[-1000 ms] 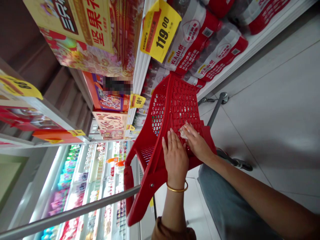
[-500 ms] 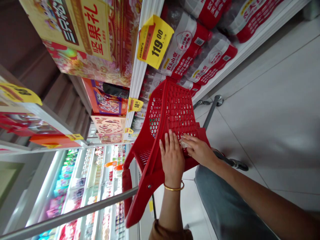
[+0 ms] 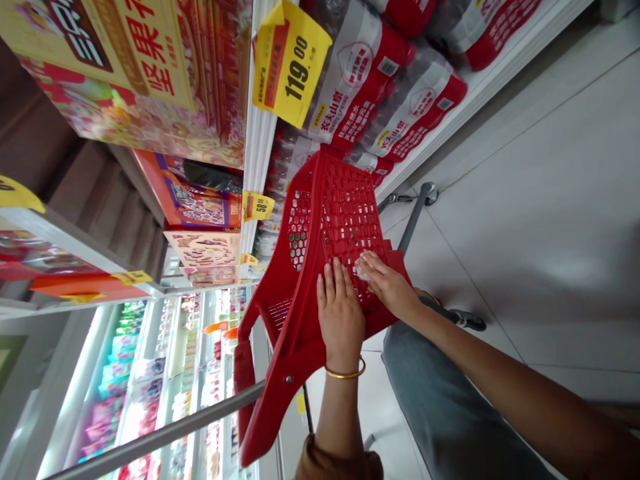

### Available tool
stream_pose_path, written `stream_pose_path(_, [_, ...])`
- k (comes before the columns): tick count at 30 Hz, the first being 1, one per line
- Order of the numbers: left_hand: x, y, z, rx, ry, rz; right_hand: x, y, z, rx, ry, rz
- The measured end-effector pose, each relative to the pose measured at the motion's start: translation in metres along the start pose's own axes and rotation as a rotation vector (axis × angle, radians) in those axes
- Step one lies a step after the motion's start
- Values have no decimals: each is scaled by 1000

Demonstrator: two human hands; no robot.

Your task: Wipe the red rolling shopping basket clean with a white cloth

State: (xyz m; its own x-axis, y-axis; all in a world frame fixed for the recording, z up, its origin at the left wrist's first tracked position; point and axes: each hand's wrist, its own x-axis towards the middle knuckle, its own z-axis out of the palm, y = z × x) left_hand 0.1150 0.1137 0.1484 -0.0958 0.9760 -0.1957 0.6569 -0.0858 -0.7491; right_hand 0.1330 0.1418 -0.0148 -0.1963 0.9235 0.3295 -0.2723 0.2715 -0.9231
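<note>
A red plastic shopping cart basket (image 3: 353, 193) with a perforated panel fills the middle of the head view. My left hand (image 3: 341, 313), wearing a gold bracelet (image 3: 345, 373), lies flat on the red panel with its fingers stretched out. Just right of it, my right hand (image 3: 387, 283) presses a small crumpled white wipe (image 3: 362, 269) against the same panel. The fingers partly cover the wipe, so whether it is tissue or cloth is unclear. The hands are close together but apart.
Shelves with large red-labelled water bottles (image 3: 345, 73) and a gift box (image 3: 150, 73) run beside the cart. A yellow price tag (image 3: 291, 67) sticks out from the shelf edge. Grey metal cart legs (image 3: 415, 217) stand on the tiled floor (image 3: 520, 220). A lit display (image 3: 145, 380) is at lower left.
The right hand and wipe have slid slightly up and left over the panel, while the left hand stays flat on it. The whole view has shifted, with shelves and cart a little further left.
</note>
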Motion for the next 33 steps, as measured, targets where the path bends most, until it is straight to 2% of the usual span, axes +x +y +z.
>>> stream_pose_path(8, [0,-1,-1,4,1,26,-3,-11,-27,-61,-152,26])
stream_pose_path(10, [-1,-3,-2,-11,-2,41,3,-14,-35,-78,-116,76])
stream_pose_path(12, [-2,-4,-2,-26,-4,53,12,-11,-39,-92,5,125])
stream_pose_path(14, [-3,-5,-2,-44,-5,60,21,-4,-37,-105,122,146])
stream_pose_path(16, [-3,-5,-1,-64,-4,61,27,6,-30,-112,149,136])
stream_pose_path(19, [-3,-6,2,-86,1,62,24,21,-15,-111,94,102])
stream_pose_path(22, [-5,-8,5,-97,5,75,6,29,-5,-108,56,92])
stream_pose_path(27, [-9,-12,13,-125,2,75,-23,34,-2,-85,-15,56])
stream_pose_path(33, [-14,-17,20,-172,8,86,-30,30,-3,-127,-31,71])
